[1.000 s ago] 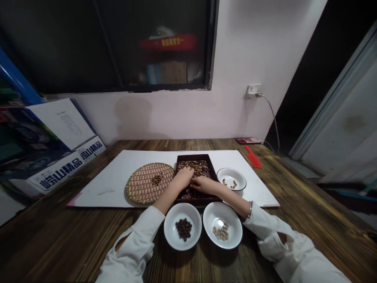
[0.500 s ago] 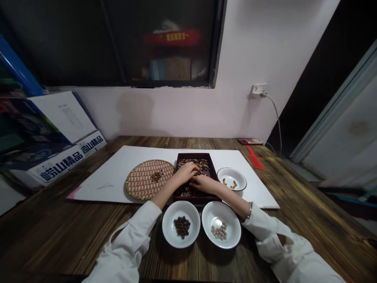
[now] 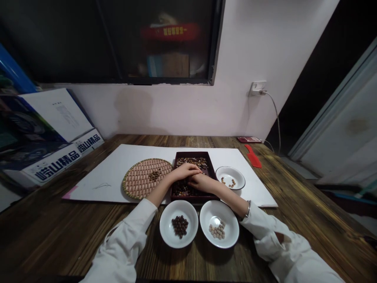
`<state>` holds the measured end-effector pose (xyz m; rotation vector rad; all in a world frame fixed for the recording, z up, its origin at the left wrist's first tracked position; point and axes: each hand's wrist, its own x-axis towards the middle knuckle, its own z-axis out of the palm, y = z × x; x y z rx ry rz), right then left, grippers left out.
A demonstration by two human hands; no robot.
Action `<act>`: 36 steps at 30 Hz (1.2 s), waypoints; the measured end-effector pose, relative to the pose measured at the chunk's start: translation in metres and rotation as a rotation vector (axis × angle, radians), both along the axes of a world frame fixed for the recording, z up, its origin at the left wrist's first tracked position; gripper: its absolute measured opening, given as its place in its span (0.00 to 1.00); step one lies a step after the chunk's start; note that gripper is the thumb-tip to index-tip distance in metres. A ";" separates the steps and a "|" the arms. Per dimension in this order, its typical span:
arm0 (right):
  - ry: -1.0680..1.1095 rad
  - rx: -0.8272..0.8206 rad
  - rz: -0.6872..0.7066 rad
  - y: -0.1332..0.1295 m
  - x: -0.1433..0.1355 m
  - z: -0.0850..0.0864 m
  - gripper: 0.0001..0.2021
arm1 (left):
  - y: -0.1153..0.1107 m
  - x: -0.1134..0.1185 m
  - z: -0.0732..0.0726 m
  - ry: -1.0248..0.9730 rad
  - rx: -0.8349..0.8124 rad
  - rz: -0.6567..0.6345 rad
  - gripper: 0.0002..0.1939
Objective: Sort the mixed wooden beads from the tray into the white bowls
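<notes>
Over the middle of a dark red box [image 3: 209, 159] of mixed beads, my left hand [image 3: 186, 171] reaches in from the left, its fingers extending over my right hand [image 3: 200, 182]. The right hand's fingers point down among the beads and are mostly hidden, so what they hold cannot be made out. Nearer me stand a white bowl [image 3: 166, 232] of dark brown beads and another white bowl [image 3: 234, 236] of pale beads. A woven round tray [image 3: 138, 181] with a small heap of brownish beads lies left of the box. To its right, a rimmed bowl [image 3: 238, 177] holds several tan beads.
A white board [image 3: 108, 165] lies under the box and woven tray on the wooden table [image 3: 44, 232]. A red scraper [image 3: 253, 159] and a phone [image 3: 249, 140] lie at the right. Printed cartons [image 3: 59, 157] stand at the left, and a wall rises behind.
My left hand has moved right, its fingers now reaching across my right hand. The whole view has shifted slightly.
</notes>
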<state>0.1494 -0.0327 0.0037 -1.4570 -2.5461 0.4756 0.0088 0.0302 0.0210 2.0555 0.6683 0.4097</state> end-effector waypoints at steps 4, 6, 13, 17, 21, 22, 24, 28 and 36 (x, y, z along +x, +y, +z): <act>-0.003 0.004 0.000 -0.001 0.001 -0.001 0.10 | -0.001 -0.003 0.002 0.004 -0.082 -0.006 0.15; -0.003 0.009 -0.004 -0.002 0.001 0.000 0.10 | 0.000 -0.004 0.001 -0.003 -0.100 -0.013 0.16; -0.025 -0.008 -0.020 -0.003 0.000 0.002 0.10 | 0.004 -0.004 -0.004 -0.032 -0.128 -0.041 0.19; -0.004 -0.008 -0.007 -0.003 0.001 0.001 0.10 | 0.004 -0.004 -0.002 -0.031 -0.098 -0.038 0.20; 0.000 -0.001 -0.002 -0.003 0.001 0.001 0.09 | 0.002 -0.005 -0.001 -0.029 -0.058 -0.014 0.20; -0.001 0.000 -0.001 -0.003 0.001 0.002 0.09 | 0.002 -0.004 -0.001 -0.029 -0.047 -0.003 0.19; 0.008 -0.006 0.010 -0.003 0.001 0.002 0.09 | 0.001 -0.003 -0.002 -0.035 -0.024 0.016 0.18; 0.066 -0.033 0.020 -0.002 0.002 -0.001 0.10 | -0.003 0.000 0.000 -0.061 0.018 0.033 0.15; 0.014 -0.007 0.033 -0.001 0.004 -0.006 0.11 | -0.006 -0.004 0.006 -0.097 -0.156 0.016 0.11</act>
